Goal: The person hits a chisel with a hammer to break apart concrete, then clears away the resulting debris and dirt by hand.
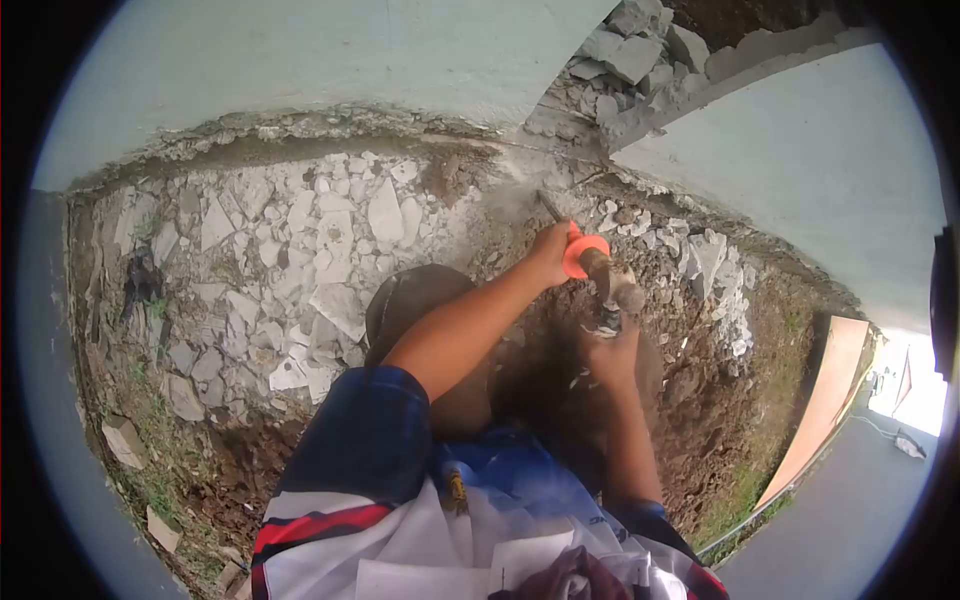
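My left hand is wrapped round a chisel just behind its round orange guard. The chisel's tip points at the foot of the pale wall, where dust blurs the contact. My right hand is closed on the handle of a hammer, mostly hidden by the hand. The hammer head is close to the chisel's struck end, slightly blurred; whether they touch I cannot tell. Broken white rubble lies to the left of the chisel.
A pale wall runs along the top, with a gap holding broken chunks. More rubble lies at the right. A wooden board leans at the far right. Brown soil surrounds my legs.
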### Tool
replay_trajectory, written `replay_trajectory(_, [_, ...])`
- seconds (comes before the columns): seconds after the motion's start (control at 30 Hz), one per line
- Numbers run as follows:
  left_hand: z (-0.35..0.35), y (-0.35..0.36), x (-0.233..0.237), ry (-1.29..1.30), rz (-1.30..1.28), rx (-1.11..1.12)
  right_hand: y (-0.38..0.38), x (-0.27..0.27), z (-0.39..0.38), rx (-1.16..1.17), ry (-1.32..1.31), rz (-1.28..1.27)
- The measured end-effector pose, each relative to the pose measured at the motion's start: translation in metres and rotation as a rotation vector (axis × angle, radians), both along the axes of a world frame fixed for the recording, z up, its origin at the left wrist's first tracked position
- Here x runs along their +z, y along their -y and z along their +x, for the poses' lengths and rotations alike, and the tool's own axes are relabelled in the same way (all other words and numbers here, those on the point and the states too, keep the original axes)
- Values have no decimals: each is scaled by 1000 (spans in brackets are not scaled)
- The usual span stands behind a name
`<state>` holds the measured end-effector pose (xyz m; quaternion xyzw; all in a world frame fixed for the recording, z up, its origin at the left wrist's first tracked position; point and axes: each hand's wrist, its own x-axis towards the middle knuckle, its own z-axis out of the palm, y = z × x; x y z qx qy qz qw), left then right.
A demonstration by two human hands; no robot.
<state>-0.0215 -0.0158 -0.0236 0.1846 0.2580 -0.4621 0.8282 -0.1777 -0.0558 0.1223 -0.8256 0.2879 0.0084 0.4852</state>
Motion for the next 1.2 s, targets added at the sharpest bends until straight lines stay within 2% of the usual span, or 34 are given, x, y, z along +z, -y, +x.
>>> replay_trajectory(0.03, [3, 10, -9, 26, 37, 0, -4, 16, 3, -55, -54, 86])
replay_trajectory(0.1, [16, 2, 9, 31, -35, 41, -3, 32, 8, -108, 91, 6])
replay_trajectory(0.17, [33, -7, 33, -29, -96, 76, -2, 87, 7, -115, 302, -26])
replay_trajectory(0.2, [36, -8, 30, -42, -98, 65, -2, 103, 9, -106, 557, 58])
replay_trajectory(0.23, [35, -12, 34, -33, -100, 73, -4, 125, 9, -182, 589, -129])
replay_trajectory(0.27, [33, -15, 40, -26, -99, 82, -1, 131, 10, -152, 833, -68])
replay_trajectory(0.3, [31, -16, 44, -19, -99, 88, 7, 137, 22, 125, 1083, 235])
replay_trajectory(0.37, [28, -5, 25, -2, -77, 96, -17, 115, 39, 4, 1282, 233])
replay_trajectory(0.4, [26, -3, 24, -21, -78, 105, -9, 70, 44, -75, 1113, -73])
replay_trajectory(0.43, [31, -2, 26, -29, -84, 118, 3, 17, 34, -112, 654, -268])
replay_trajectory(0.47, [32, -7, 37, -30, -163, 72, 4, -6, 30, -69, 159, -218])
replay_trajectory(0.5, [17, -1, 23, -11, -135, 25, -2, -6, 28, -105, 28, 59])
replay_trajectory(0.57, [21, 20, -20, 79, -90, -36, 9, 7, 29, -102, 98, 58])
replay_trajectory(0.6, [24, 11, -10, 173, -253, -92, 4, 25, 19, -123, 86, 62])
replay_trajectory(0.63, [26, 10, 3, 47, -195, -11, 7, 53, 13, -122, 100, 41])
replay_trajectory(0.7, [37, 9, 14, 31, -172, 28, 8, 102, 9, -187, 395, -94])
replay_trajectory(0.73, [42, 11, 8, 30, -190, 48, 6, 125, 10, -200, 625, -136])
replay_trajectory(0.77, [43, 15, -1, 26, -205, 67, 15, 139, 5, -207, 818, 27])
replay_trajectory(0.8, [41, 16, -10, 19, -219, 85, 41, 149, 4, 104, 985, 119])
replay_trajectory(0.83, [37, 15, -13, 17, -198, 74, 39, 156, 12, 196, 1159, 280])
replay_trajectory(0.9, [34, 15, -6, 32, -171, 49, 19, 108, 26, 11, 1069, 9])
replay_trajectory(0.97, [36, 23, -17, 70, -193, -1, 45, -34, -1, -91, 304, -573])
replay_trajectory(1.0, [26, 22, -22, 100, -184, -69, -3, 37, 34, -235, -179, -77])
replay_trajectory(1.03, [19, 23, -25, 133, -176, -135, 4, 35, 21, -259, -136, 40])
replay_trajectory(1.07, [16, 25, -17, 143, -75, -29, 25, 27, 20, -244, -61, 148])
replay_trajectory(1.1, [14, 20, -4, 131, -79, -33, 32, 32, 9, -254, -33, 265])
replay_trajectory(1.17, [23, 12, 16, 111, -85, -49, 43, 73, -4, -271, 238, 76])
replay_trajectory(1.2, [28, 14, 8, 102, -87, -10, 47, 100, -6, -280, 366, -82])
